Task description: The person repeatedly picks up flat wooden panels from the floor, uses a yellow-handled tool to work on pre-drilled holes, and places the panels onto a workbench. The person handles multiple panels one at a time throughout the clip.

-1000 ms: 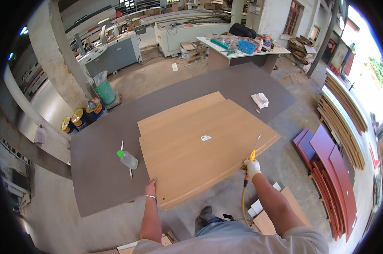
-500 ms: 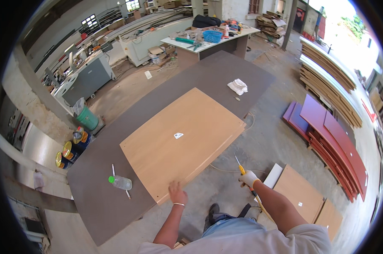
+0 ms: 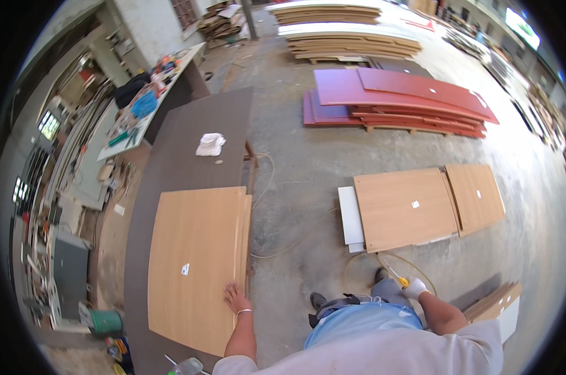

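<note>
My left hand (image 3: 236,298) rests with fingers spread on the right edge of a wood-grain panel (image 3: 198,228). This panel lies on top of at least one more, on a long dark brown table (image 3: 189,134). A small white sticker (image 3: 185,269) is on its face. On my right hand (image 3: 415,289) is a white glove, and the fingers are closed round a yellow air blow gun (image 3: 404,282) with a thin metal nozzle. It is held low beside my right leg, apart from the panels. A hose (image 3: 425,270) curves over the floor near it.
A crumpled white cloth (image 3: 210,144) lies farther up the table, a plastic bottle (image 3: 189,366) at its near end. On the floor are more wood-grain panels (image 3: 399,209), red boards (image 3: 408,90) and stacked boards (image 3: 352,45). A cluttered workbench (image 3: 117,128) stands far left.
My view has swung to the right, toward the panels on the floor. The blow gun has come in beside my right leg. My left hand now lies farther along the panel's edge.
</note>
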`<state>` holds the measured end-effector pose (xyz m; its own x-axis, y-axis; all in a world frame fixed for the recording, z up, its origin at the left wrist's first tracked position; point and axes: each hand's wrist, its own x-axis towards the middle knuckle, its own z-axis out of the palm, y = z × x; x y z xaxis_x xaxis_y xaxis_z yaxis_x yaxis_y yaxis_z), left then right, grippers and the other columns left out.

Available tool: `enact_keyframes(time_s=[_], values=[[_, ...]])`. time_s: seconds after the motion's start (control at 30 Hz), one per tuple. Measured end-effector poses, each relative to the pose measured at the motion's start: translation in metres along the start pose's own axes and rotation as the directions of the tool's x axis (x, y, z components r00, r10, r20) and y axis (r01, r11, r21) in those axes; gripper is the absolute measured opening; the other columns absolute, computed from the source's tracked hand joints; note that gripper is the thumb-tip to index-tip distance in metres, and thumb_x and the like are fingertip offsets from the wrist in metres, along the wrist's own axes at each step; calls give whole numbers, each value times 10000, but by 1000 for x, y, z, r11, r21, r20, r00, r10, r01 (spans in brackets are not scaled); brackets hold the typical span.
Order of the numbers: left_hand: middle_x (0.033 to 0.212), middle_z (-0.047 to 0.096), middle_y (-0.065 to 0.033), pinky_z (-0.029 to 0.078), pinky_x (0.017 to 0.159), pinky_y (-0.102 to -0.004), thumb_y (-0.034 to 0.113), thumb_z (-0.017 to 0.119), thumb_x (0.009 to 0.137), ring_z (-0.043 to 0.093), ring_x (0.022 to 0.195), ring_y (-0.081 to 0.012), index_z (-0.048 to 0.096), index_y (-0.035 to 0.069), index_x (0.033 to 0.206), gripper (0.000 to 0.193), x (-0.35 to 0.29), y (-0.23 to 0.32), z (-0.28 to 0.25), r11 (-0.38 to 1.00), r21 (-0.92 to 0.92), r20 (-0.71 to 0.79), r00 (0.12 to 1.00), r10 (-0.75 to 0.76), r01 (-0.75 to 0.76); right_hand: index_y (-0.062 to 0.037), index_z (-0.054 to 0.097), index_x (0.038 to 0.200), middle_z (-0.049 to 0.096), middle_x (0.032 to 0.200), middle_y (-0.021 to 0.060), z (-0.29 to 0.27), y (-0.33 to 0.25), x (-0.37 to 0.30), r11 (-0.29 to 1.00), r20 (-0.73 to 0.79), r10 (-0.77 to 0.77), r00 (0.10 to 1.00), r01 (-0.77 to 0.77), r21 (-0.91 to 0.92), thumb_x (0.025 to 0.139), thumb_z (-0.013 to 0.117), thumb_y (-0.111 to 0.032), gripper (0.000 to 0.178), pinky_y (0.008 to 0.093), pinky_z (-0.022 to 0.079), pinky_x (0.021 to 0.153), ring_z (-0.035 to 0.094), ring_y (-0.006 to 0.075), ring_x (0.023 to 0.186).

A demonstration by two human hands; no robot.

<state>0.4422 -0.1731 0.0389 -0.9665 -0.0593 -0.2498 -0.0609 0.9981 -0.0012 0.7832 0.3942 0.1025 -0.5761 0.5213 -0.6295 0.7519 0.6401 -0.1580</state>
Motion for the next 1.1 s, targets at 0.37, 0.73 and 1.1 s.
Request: enact_keyframes(time_s=[0.37,0.73,1.1], values=[[1364,537,-109,481,955,-434,216,595,882,552,1215,-294,566,90,1292,430,-8,131,-3,782,620,349,915,-200,-66,-152,668,1071,681,1057,190,31,133,2,816,-48,328,944,-257,517,800,574,-204,292,465,504,885,636,382,1018],[736,674,-152,509,673,-420,208,653,839,650,696,-283,703,18,965,233,-174,531,113,951,-233,623,719,306,-203,-106,641,1143,673,1121,180,-23,253,94,781,282,294,913,-399,480,813,581,-181,344,441,510,904,639,368,1051],[1344,542,-239,422,1025,-360,197,719,804,545,1227,-316,342,-33,1453,785,-97,596,354,942,-320,649,747,141,100,-17,622,1105,667,812,91,167,343,141,446,321,473,820,-538,715,804,582,-34,305,317,524,665,657,200,715]])
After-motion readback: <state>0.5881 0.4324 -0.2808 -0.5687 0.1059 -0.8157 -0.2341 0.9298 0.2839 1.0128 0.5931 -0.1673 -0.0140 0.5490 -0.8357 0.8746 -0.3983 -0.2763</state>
